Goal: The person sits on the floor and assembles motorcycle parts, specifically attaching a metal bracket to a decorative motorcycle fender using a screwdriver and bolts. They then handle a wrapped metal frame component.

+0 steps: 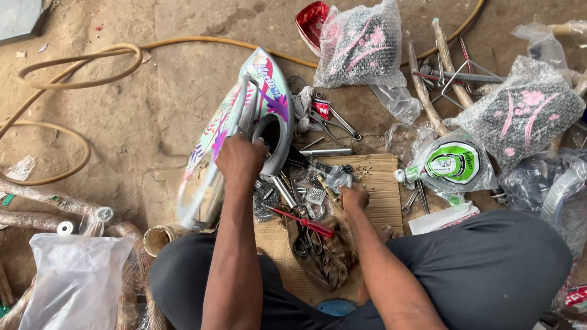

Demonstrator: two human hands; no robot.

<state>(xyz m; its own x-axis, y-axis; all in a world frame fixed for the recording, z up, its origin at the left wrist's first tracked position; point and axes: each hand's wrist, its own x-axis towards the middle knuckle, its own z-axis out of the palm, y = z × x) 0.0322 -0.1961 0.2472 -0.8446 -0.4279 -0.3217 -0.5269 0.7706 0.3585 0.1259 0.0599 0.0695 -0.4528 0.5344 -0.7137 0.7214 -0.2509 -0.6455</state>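
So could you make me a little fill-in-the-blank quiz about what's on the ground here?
1. The left hand grips a colourful chain ____.
2. The right hand rests on a sheet of ____.
3. The screwdriver has a ____ handle.
4. A yellowish ____ loops over the dirt floor.

Missing words: guard; cardboard; red; hose

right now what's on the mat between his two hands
In the head view, small metal fittings and a red-handled screwdriver lie between the left hand and right hand.
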